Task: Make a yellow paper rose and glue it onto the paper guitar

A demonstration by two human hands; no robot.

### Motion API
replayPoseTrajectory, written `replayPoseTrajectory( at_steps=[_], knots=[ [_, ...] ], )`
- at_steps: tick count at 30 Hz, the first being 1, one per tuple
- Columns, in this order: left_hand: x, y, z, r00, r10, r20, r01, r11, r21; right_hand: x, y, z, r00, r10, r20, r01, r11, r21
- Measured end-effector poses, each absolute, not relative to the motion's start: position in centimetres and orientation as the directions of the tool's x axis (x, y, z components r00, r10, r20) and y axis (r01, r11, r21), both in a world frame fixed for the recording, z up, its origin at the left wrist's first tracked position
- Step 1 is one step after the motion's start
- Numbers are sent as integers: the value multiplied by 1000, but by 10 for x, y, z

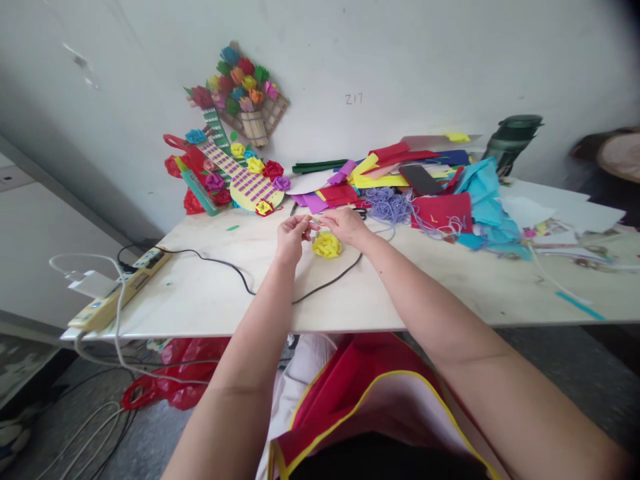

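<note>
My left hand (294,237) and my right hand (345,227) meet above the middle of the table (210,240), fingertips close together. Both are closed in a pinch, and a small pale piece shows between the fingertips, too small to name. Just below them is a yellow crepe paper flower (327,245), its petals ruffled. Whether the flower is joined to the pinched piece, I cannot tell. Partly behind my right hand, the dark handle of what looks like scissors (361,213) shows. A tangle of purple yarn (389,204) lies to its right.
A black cable (225,261) crosses the table from a power strip (123,290). Along the wall are a flower-covered guitar shape (253,187), a green glue bottle (200,192), coloured paper (383,170), a phone (421,180), blue crepe paper (477,193) and a dark bottle (511,143).
</note>
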State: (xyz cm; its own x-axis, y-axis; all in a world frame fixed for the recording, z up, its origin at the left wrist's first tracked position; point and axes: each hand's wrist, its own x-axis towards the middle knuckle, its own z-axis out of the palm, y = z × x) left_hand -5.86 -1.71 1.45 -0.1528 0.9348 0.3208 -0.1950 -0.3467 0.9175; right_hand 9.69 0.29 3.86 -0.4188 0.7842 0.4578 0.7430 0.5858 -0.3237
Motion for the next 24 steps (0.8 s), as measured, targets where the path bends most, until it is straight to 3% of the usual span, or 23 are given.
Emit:
replayPoseTrajectory(
  at_steps=[7,16,24],
  knots=[
    [-56,-18,15,-106,958,266,-243,-284,927,90,-12,44,-481,705,520,727,653,-214],
    [-58,-20,18,-2,970,241,-281,-232,931,107,8,43,-258,750,609,457,650,-607],
    [-58,-21,17,94,965,245,-285,-210,935,106,6,43,-388,748,539,272,652,-708]
  ],
)
